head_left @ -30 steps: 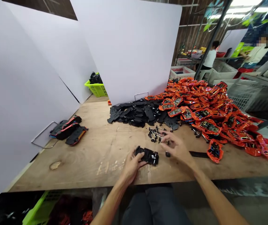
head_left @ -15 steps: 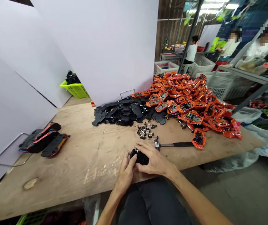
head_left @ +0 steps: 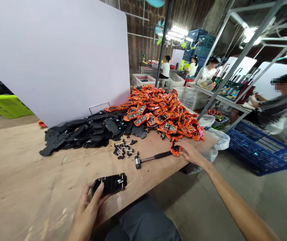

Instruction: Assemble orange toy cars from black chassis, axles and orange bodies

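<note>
Near the worktable's (head_left: 20, 164) front edge, the left hand (head_left: 87, 202) clasps a black toy-car chassis (head_left: 112, 185), thumb on top. Toward the right corner, the half-curled right hand (head_left: 191, 153) meets an orange toy-car body shell (head_left: 175, 149) beside the mallet's (head_left: 155, 156) handle end; whether it grips, I cannot tell. Wheel axles (head_left: 124, 149) lie beyond the mallet head.

Wooden tabletop (head_left: 17, 167): black chassis heap (head_left: 83, 132), orange car-shell pile (head_left: 155, 107), loose axles (head_left: 123, 148), hammer (head_left: 155, 156).
</note>
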Demonstrator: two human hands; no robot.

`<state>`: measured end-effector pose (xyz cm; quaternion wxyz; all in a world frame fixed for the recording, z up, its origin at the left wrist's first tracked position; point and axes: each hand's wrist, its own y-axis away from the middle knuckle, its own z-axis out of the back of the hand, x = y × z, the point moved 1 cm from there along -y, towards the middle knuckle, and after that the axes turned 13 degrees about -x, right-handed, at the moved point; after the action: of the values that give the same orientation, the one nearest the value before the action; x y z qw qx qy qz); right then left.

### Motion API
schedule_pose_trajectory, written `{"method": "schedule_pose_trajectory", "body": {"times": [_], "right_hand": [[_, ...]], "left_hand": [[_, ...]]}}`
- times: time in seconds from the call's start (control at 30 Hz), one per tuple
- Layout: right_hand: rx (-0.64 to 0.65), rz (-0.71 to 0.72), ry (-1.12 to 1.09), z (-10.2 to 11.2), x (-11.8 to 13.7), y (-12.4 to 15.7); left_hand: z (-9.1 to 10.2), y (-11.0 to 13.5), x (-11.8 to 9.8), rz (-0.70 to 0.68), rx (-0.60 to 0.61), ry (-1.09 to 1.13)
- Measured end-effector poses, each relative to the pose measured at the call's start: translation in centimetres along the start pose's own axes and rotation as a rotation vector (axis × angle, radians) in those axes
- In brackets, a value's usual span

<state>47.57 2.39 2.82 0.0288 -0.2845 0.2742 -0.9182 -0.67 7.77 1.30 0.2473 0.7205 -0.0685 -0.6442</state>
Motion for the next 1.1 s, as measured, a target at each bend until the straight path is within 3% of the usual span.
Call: {"method": "schedule_pose_trajectory", "body": {"times": [0.1,0.37,0.53,0.73,0.9,1.1], "right_hand": [[-0.091,-0.046,-0.028,-1.3,-0.4,-0.1],[-0.221,-0.134,-0.169,-5.7,3.3,-2.0],[-0.379,-0.260,-0.243,-9.0,2.8,-4.7],[-0.338,-0.245,-0.260,-10.5,3.7,-8.6],[-0.307,-0.156,-0.216,-10.8,5.2,-10.2],[-0.264,-0.135,-0.198,-10.6,5.0,-12.2]], "left_hand": [[-0.2,0.4,-0.6,-0.062,-0.008,-0.079],[-0.1,0.1,-1.0,-0.018,0.011,-0.037],[-0.1,0.0,-0.8,-0.034,0.000,-0.031],[0.1,-0.1,-0.7,-0.042,-0.036,-0.013],[0.2,0.0,-0.5,-0.032,0.001,0.029],[0.4,-0.1,-0.1,-0.008,0.023,0.064]]}}
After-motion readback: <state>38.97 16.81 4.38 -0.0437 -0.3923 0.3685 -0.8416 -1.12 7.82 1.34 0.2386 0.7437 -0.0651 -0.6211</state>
